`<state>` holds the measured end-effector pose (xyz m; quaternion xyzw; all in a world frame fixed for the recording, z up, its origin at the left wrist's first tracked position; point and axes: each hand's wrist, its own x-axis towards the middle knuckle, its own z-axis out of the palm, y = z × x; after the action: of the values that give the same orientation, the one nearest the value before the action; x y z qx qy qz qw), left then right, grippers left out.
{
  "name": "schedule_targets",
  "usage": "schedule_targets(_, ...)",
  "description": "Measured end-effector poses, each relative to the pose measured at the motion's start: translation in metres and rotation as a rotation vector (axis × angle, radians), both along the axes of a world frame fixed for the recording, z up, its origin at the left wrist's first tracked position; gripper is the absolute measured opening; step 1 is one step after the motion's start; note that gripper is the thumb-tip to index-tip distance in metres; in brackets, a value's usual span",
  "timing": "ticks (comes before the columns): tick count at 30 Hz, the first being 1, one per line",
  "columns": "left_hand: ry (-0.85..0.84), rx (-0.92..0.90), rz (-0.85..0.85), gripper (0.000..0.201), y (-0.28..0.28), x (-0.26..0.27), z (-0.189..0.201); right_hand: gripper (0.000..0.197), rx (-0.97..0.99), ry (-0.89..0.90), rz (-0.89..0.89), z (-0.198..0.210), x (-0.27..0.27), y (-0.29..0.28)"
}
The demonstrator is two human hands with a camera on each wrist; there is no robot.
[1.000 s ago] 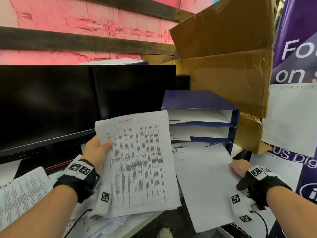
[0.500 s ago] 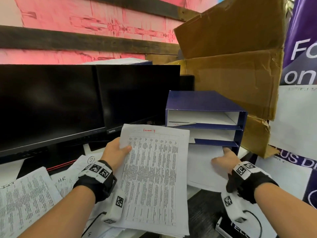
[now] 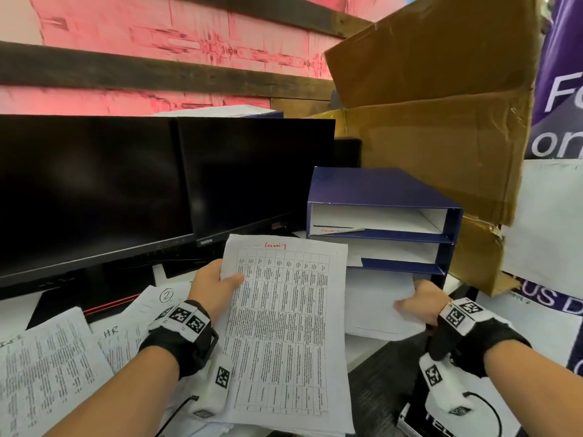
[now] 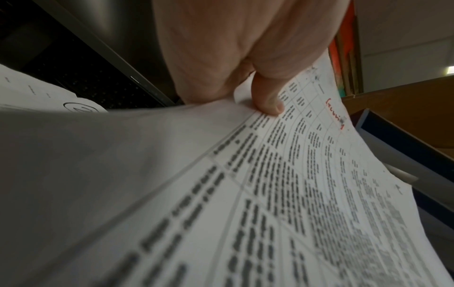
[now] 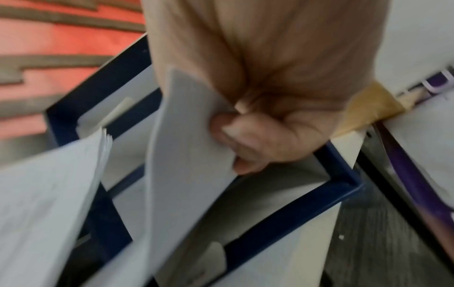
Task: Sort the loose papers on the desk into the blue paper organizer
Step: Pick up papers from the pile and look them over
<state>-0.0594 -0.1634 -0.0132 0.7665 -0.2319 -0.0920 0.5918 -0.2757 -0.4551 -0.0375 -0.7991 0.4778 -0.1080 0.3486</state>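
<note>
The blue paper organizer (image 3: 378, 187) stands at the desk's right end with three open shelves. My right hand (image 3: 421, 302) grips a blank white sheet (image 3: 375, 298) by its near right corner, and the sheet's far end lies inside the bottom shelf. The right wrist view shows my fingers (image 5: 248, 143) curled round that white sheet (image 5: 186, 155) in front of the blue paper organizer (image 5: 282, 219). My left hand (image 3: 214, 283) holds a printed stack (image 3: 284, 326) with a table and a red note, thumb (image 4: 266, 99) on top of the printed stack (image 4: 307, 203).
Two dark monitors (image 3: 126, 190) stand behind my left hand. Loose printed papers (image 3: 47, 367) cover the desk at the left. A torn cardboard box (image 3: 441, 105) leans right behind the organizer, and a purple banner (image 3: 558, 89) hangs at the far right.
My right hand has pushed the blank sheet forward, from mostly outside the organizer to deep in its bottom shelf. My left hand has lowered the printed stack and shifted it to the right.
</note>
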Motion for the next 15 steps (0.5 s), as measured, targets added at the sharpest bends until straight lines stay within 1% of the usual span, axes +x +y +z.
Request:
schedule_targets(1, -0.001, 0.008, -0.001, 0.016, -0.001, -0.001, 0.000, 0.028, -0.004, 0.003, -0.035, 0.004, 0.000, 0.002)
schedule_targets(2, -0.002, 0.015, -0.004, 0.016, -0.001, -0.001, -0.001, 0.029, -0.024, -0.006, -0.078, 0.006, 0.001, 0.003)
schedule_targets(4, -0.006, 0.029, -0.015, 0.016, -0.001, 0.000, -0.002, 0.045, -0.059, -0.075, -0.165, 0.005, 0.004, 0.001)
schedule_targets(5, -0.009, 0.037, -0.015, 0.015, -0.001, 0.000, -0.002, 0.048, -0.052, -0.109, -0.195, 0.006, 0.005, 0.002)
schedule_targets(6, -0.005, 0.038, -0.015, 0.015, -0.001, 0.000, -0.001, 0.047, -0.029, -0.136, -0.212, 0.006, 0.006, 0.004)
schedule_targets(8, 0.015, 0.027, -0.015, 0.015, -0.001, 0.003, -0.002, 0.043, 0.014, -0.128, -0.201, 0.003, 0.007, 0.003)
schedule_targets(10, 0.028, 0.020, -0.014, 0.015, 0.000, 0.005, -0.002, 0.037, 0.041, 0.043, -0.118, 0.010, 0.002, 0.011)
schedule_targets(11, 0.034, 0.024, -0.016, 0.017, 0.000, 0.005, -0.002, 0.029, 0.059, 0.125, -0.078, 0.013, 0.000, 0.013)
schedule_targets(12, 0.044, 0.019, -0.019, 0.019, -0.002, 0.007, -0.003, 0.021, 0.084, 0.151, -0.062, 0.015, -0.002, 0.011)
schedule_targets(14, 0.057, 0.004, -0.031, 0.020, -0.002, 0.008, -0.004, 0.015, 0.127, 0.081, -0.095, 0.021, -0.006, 0.012)
schedule_targets(15, 0.065, -0.011, -0.026, 0.021, -0.001, 0.009, -0.004, 0.013, 0.133, -0.008, -0.138, 0.020, -0.008, 0.009)
